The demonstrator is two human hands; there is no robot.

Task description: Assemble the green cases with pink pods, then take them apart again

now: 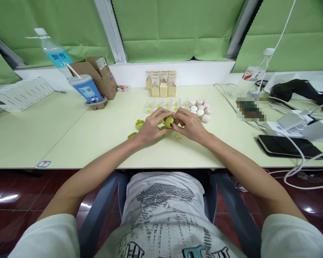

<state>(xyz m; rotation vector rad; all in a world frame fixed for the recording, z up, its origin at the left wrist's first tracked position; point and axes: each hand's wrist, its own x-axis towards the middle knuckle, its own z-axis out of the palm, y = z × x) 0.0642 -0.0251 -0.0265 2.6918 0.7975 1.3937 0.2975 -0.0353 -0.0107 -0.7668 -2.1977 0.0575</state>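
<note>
Over the middle of the table, my left hand [151, 128] and my right hand [190, 126] meet with bent fingers around a curved green plastic piece [169, 122]. Both hands grip it; the fingers cover part of its shape. A green flower-shaped piece [139, 124] lies just left of my left hand, and a flatter green piece [132, 135] sits nearer to me. Below my right hand is a small yellow piece [178, 137]. Clear containers with yellow round marks [167, 104] stand in rows behind the hands. To their right is a cluster of small white and pinkish rounded pieces [200, 110].
Small cream boxes [163, 89] stand at the back. Leftward are a blue cup [87, 91] in a holder, a cardboard box [107, 80], a bottle [57, 53] and a white rack [23, 95]. A black phone [285, 146], cables and another bottle [250, 77] occupy the right.
</note>
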